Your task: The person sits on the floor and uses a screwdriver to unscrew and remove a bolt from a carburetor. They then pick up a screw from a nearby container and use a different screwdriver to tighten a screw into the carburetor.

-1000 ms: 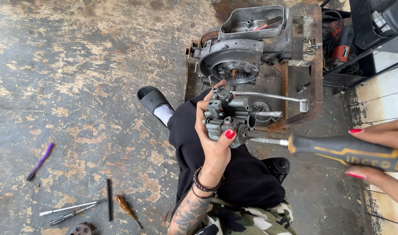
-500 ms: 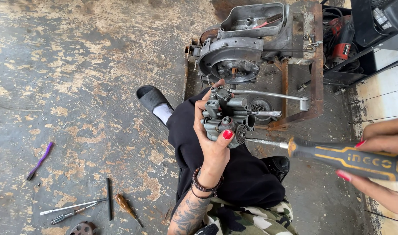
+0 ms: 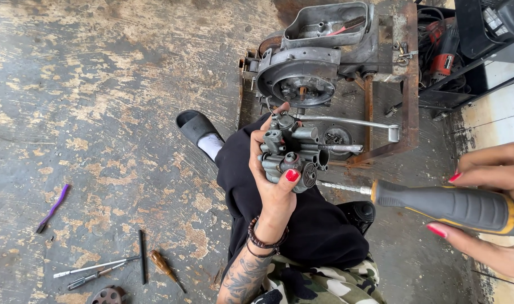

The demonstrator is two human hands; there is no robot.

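1. Carburetor (image 3: 293, 152) sits mid-frame above the lap, grasped in the left hand (image 3: 274, 186), thumb across its front.
2. Right hand (image 3: 493, 208), partly cut off at the frame edge, grips a screwdriver (image 3: 437, 204); its tip is hidden behind the carburetor.
3. Engine (image 3: 319, 62) rests beyond on a rusty stand (image 3: 409, 84).
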